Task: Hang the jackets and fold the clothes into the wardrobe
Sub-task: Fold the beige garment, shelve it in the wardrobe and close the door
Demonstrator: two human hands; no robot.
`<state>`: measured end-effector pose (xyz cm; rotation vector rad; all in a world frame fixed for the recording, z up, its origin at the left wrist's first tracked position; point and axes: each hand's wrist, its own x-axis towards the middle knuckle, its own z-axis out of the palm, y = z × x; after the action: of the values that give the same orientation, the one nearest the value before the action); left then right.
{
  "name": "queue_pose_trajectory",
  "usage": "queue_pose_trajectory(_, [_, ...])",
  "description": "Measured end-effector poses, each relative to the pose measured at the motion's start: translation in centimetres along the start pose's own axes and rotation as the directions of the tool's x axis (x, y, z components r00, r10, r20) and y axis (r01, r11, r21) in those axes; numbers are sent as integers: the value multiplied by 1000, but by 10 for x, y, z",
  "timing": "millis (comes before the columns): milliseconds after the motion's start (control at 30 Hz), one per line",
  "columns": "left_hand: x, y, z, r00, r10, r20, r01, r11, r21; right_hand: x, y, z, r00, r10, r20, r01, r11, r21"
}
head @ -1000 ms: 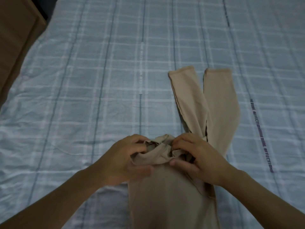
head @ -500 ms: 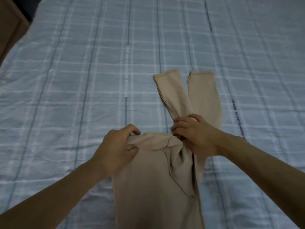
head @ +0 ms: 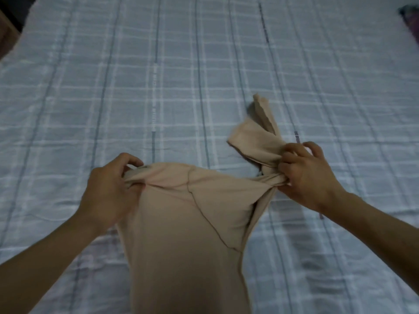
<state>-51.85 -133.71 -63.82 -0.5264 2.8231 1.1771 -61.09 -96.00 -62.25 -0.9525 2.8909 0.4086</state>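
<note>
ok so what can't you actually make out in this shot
Head view:
The beige stretchy garment: lower end cut off by the bottom edge; its gripped parts are hidden inside the left hand and right hand.
A dark object, top right corner: blurred, cut by the edge.
Lettering on the blue checked bedsheet: too small to read.

Blue-grey checked bedsheet (head: 136, 87), wrinkled, grey stripes lengthwise; dark blurred object (head: 410, 18) at far right corner

Bed (head: 158, 87) with blue plaid sheet, beige garment (head: 181, 234) lying on it
</note>
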Motion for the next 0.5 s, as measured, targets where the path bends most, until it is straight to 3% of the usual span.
queue_pose_trajectory(133, [-8, 2, 4, 1000, 16, 14, -17, 997, 72, -24, 12, 2, 943, 260, 210, -244, 965, -96])
queue_pose_trajectory(200, [-11, 3, 9, 996, -27, 84, 16, 992, 125, -34, 14, 6, 922, 319, 220, -304, 948, -99])
queue_pose_trajectory(300, [-8, 15, 14, 964, -129, 233, 55, 953, 298, -42, 18, 11, 939, 334, 89, -345, 911, 225])
queue_pose_trajectory(400, [-3, 38, 19, 940, -88, 330, -113, 831, 545, -41, 24, 16, 903, 430, -4, -354, 750, 559])
queue_pose_trajectory(500, [-3, 70, 27, 935, 80, 345, -233, 872, 431, -30, 28, 18, 784, 599, 165, -524, 496, 692])
